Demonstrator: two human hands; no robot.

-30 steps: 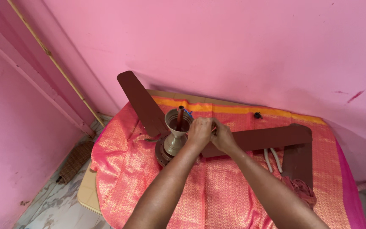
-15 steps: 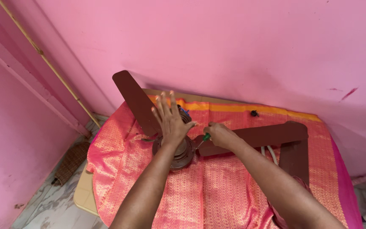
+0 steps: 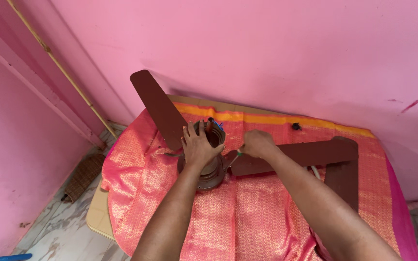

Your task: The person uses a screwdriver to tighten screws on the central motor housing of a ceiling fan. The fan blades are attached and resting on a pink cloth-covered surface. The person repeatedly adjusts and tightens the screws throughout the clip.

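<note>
A brown ceiling fan lies on a table draped in a pink and orange patterned cloth (image 3: 267, 212). Its round motor hub (image 3: 209, 171) carries a metal cup-shaped canopy (image 3: 214, 133) with a short rod and wires sticking up. My left hand (image 3: 197, 145) grips the canopy from the near left side. My right hand (image 3: 257, 143) is closed around a thin tool with a green handle (image 3: 237, 154), its tip pointing at the hub beside the root of the right blade (image 3: 306, 153). A second blade (image 3: 158, 108) points to the far left and a third (image 3: 342, 179) lies at the right.
A small black part (image 3: 296, 126) sits on the cloth near the pink wall. A cane pole (image 3: 59, 67) leans in the left corner. A woven brush (image 3: 83, 176) lies on the marble floor left of the table. The table's pale edge (image 3: 97, 212) shows under the cloth.
My left hand, spread open above the hub half a second ago, has come down and closed on the canopy. My right hand stays by the right blade's root with the tool.
</note>
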